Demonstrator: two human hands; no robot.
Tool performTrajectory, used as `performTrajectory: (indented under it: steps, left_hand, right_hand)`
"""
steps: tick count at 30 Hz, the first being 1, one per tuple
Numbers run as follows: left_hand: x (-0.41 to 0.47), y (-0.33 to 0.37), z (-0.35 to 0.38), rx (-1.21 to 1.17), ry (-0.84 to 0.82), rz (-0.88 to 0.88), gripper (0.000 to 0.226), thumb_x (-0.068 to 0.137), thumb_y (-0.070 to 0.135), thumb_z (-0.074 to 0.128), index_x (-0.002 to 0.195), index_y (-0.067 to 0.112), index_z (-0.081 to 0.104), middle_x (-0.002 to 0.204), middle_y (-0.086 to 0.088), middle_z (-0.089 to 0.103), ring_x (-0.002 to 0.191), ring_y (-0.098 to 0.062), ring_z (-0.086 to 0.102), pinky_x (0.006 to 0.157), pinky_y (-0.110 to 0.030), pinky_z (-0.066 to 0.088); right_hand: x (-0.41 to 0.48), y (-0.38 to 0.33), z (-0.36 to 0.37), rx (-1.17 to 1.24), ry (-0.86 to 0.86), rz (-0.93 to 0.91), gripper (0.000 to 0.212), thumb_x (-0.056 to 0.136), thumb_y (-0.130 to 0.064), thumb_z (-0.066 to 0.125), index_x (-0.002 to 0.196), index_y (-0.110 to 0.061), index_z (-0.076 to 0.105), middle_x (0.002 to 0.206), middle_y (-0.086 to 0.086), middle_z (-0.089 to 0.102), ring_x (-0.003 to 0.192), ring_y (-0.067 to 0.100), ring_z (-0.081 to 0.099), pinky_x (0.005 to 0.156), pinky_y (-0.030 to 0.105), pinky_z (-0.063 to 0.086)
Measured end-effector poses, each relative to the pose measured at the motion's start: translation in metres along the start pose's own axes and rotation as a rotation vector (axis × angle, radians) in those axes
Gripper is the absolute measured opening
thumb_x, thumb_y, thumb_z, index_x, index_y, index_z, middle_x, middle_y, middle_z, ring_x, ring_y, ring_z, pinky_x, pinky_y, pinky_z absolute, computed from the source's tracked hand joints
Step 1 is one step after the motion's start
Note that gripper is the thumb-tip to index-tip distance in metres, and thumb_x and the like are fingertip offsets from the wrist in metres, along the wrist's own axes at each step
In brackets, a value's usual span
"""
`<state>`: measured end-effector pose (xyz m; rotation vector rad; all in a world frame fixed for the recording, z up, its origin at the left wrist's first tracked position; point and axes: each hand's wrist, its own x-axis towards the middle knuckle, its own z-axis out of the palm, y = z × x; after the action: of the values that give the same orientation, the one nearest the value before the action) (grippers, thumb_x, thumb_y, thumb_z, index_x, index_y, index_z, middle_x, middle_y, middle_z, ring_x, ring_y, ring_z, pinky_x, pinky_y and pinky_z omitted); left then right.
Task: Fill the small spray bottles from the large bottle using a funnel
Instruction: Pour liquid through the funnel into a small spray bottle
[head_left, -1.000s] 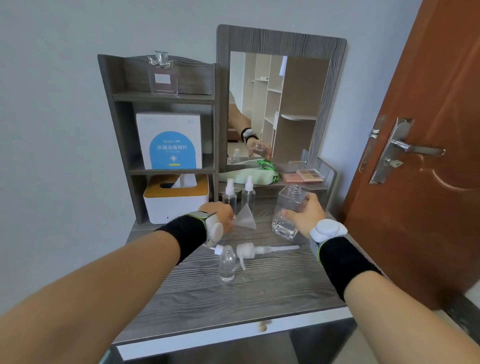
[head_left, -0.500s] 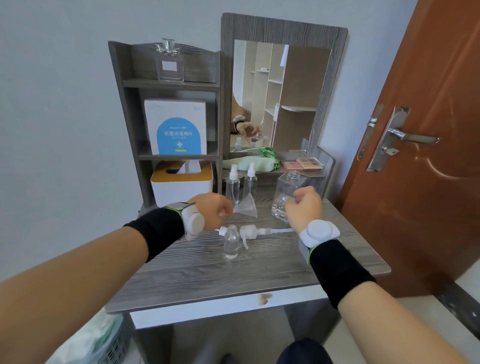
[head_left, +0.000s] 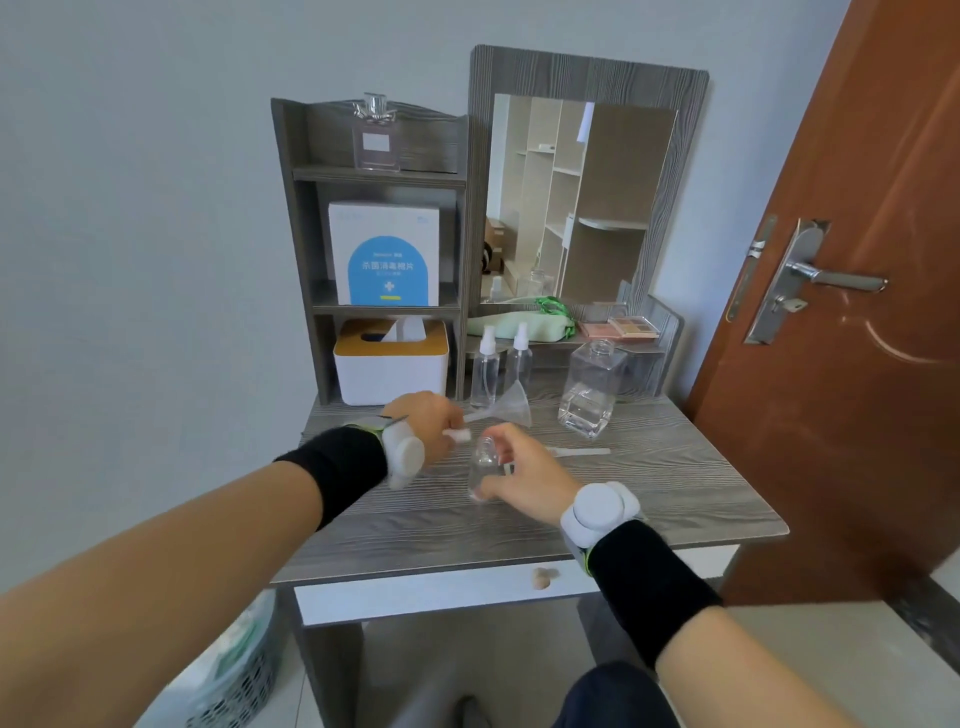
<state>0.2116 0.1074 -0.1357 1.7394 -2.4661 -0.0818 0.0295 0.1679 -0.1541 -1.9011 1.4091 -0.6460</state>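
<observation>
The clear large bottle (head_left: 589, 387) stands uncapped on the grey table (head_left: 675, 499), right of centre, with a little liquid at its bottom and no hand on it. My left hand (head_left: 423, 423) grips the clear funnel (head_left: 514, 410) by its stem, holding it sideways just above the table. My right hand (head_left: 524, 475) is closed around a small open spray bottle (head_left: 484, 462) in the middle. A white spray cap (head_left: 458, 435) lies by my left hand. Two capped small spray bottles (head_left: 485, 371) stand at the back. The large bottle's pump tube (head_left: 576, 452) lies behind my right hand.
A shelf unit at the back left holds a tissue box (head_left: 389, 366), a blue-and-white box (head_left: 387, 260) and a perfume bottle (head_left: 375, 137). A mirror (head_left: 582, 197), green pouch (head_left: 519, 330) and palette (head_left: 631, 326) stand behind. A brown door (head_left: 857, 312) is right; a basket (head_left: 234, 675) sits below left.
My right hand let go of the large bottle, which now stands on the table, and moved left to take the small open bottle. My left hand moved the funnel toward it.
</observation>
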Motion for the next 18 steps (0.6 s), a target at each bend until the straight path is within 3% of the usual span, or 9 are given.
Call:
performTrajectory:
  steps: [4,7,9,11,13,16,18]
  left_hand:
    - [-0.011,-0.012,-0.028,-0.427,0.019,-0.041,0.022,0.093,0.026,0.067,0.114,0.022,0.071,0.107,0.003,0.069,0.093,-0.013,0.062,0.088,-0.029,0.047]
    - [-0.026,-0.012,-0.046,-0.773,0.028,-0.073,0.010,0.093,0.018,0.066,0.102,0.021,0.070,0.097,-0.002,0.074,0.084,-0.012,0.066,0.083,-0.028,0.051]
    - [-0.032,-0.007,-0.056,-1.071,0.069,-0.121,0.008,0.092,0.010,0.067,0.097,0.017,0.067,0.095,-0.008,0.076,0.084,-0.016,0.071,0.082,-0.031,0.055]
    - [-0.035,-0.001,-0.062,-1.308,0.125,-0.144,0.009,0.091,0.008,0.068,0.098,0.009,0.064,0.099,-0.012,0.076,0.088,-0.021,0.073,0.086,-0.033,0.057]
    - [-0.035,0.007,-0.065,-1.450,0.196,-0.142,0.017,0.090,0.008,0.069,0.105,0.006,0.059,0.105,-0.016,0.075,0.094,-0.025,0.073,0.088,-0.035,0.058]
    - [-0.034,0.021,-0.068,-1.453,0.304,-0.141,0.018,0.088,0.011,0.072,0.102,0.008,0.061,0.109,-0.018,0.073,0.096,-0.025,0.070,0.092,-0.037,0.056]
    - [-0.034,0.028,-0.073,-1.407,0.335,-0.132,0.012,0.087,0.010,0.072,0.091,0.013,0.061,0.109,-0.019,0.073,0.093,-0.021,0.069,0.090,-0.034,0.054]
  right_hand:
    - [-0.003,-0.002,0.013,0.028,0.152,-0.068,0.034,0.086,-0.031,0.074,0.113,-0.017,0.059,0.094,-0.008,0.058,0.080,0.006,0.054,0.069,0.020,0.043]
    - [-0.004,0.000,0.017,-0.018,0.249,-0.129,0.024,0.091,-0.029,0.070,0.104,-0.011,0.062,0.082,-0.004,0.054,0.069,0.009,0.048,0.061,0.021,0.040]
    - [-0.007,0.002,0.020,0.016,0.260,-0.151,0.022,0.093,-0.028,0.068,0.104,-0.010,0.063,0.082,-0.001,0.056,0.066,0.004,0.048,0.057,0.014,0.039]
    - [-0.010,0.004,0.024,0.070,0.268,-0.142,0.020,0.094,-0.027,0.068,0.105,-0.011,0.064,0.086,-0.001,0.060,0.067,0.001,0.053,0.058,0.008,0.042]
    - [-0.012,0.006,0.028,0.070,0.299,-0.143,0.020,0.094,-0.030,0.067,0.105,-0.013,0.064,0.090,0.001,0.064,0.074,0.007,0.056,0.063,0.010,0.044]
    - [-0.013,0.011,0.036,0.084,0.349,-0.146,0.021,0.094,-0.033,0.066,0.109,-0.018,0.066,0.091,-0.003,0.067,0.083,0.013,0.059,0.076,0.029,0.049]
    - [-0.013,0.012,0.038,0.092,0.358,-0.149,0.024,0.094,-0.033,0.066,0.113,-0.019,0.066,0.093,-0.005,0.068,0.086,0.014,0.061,0.079,0.032,0.050]
